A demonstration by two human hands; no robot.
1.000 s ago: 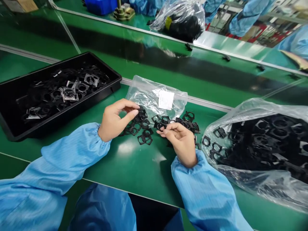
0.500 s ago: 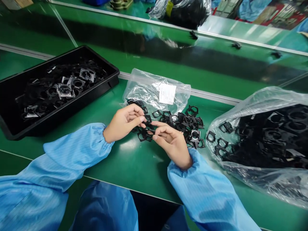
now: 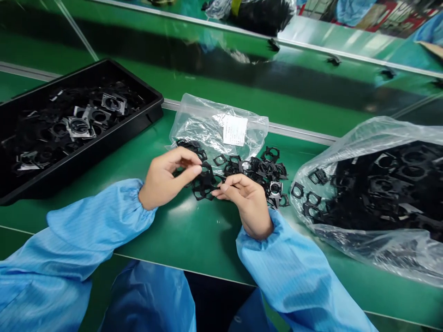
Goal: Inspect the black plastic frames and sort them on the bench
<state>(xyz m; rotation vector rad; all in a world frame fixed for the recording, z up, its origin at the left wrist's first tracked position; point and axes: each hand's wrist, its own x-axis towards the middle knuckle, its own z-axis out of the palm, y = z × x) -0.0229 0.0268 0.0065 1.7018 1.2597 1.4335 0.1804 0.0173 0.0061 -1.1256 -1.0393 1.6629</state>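
Both hands work over a loose pile of small black plastic frames (image 3: pixel 263 170) lying on the green table (image 3: pixel 194 230). My left hand (image 3: pixel 166 177) pinches with thumb and fingers at a black frame (image 3: pixel 204 177) at the pile's left edge. My right hand (image 3: pixel 247 198) is curled, its fingertips closed on a black frame just right of the left hand's fingers. The two sets of fingertips almost touch. A small clear bag (image 3: pixel 218 131) with a white label lies just behind the pile.
A black tray (image 3: pixel 138 124) holding black and silvery frames sits at the left. A large clear bag (image 3: pixel 374 198) full of black frames lies at the right. A metal rail (image 3: pixel 297 133) and a second green belt run behind, with another dark bag (image 3: pixel 259 14) far off.
My hands came together at the pile's left side, fingertips now nearly meeting over a frame. The view shifted slightly, so tray and bags sit higher and farther left.
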